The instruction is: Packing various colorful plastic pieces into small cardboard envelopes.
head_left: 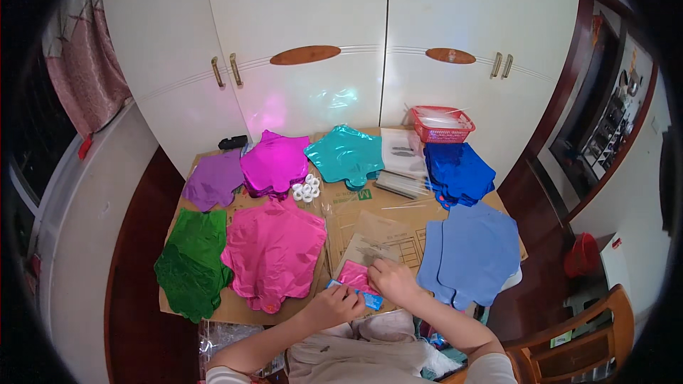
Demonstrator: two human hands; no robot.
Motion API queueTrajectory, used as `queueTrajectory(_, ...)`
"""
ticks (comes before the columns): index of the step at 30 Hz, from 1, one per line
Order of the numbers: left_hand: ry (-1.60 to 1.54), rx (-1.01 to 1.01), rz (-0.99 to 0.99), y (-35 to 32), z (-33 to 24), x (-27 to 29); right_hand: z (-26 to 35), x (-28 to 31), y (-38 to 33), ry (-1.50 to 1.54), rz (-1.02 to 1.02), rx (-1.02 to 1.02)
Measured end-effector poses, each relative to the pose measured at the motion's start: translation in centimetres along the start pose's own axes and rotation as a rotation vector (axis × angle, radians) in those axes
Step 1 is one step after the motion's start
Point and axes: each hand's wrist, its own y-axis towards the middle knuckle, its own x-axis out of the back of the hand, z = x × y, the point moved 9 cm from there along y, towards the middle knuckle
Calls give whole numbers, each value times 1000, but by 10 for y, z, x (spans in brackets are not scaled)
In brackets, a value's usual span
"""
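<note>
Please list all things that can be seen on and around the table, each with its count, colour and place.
cardboard sheet: one, brown, covers the table.
foil star balloons, flat stacks: purple far left; magenta beside it; teal far middle; dark blue far right; green near left; pink near middle; light blue near right.
tape rolls: several, white, between magenta and teal.
clear bags: a pile, right of teal.
basket: one, red, far right.
wardrobe: white, behind.
chair: wooden, lower right.
small pink packet: one, under both hands.
left hand: on the packet's blue edge.
right hand: on the packet.
</note>
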Motion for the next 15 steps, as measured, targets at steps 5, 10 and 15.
queueTrajectory(5,-16,40,-22,9,8,-7,3,-2,1,-35,20,70)
queueTrajectory(10,-39,95,-77,13,16,-4,-17,21,-3,52,-204,-100)
queueTrajectory(15,21,186,-259,18,21,25,-67,-33,-78,1290,-650,-847)
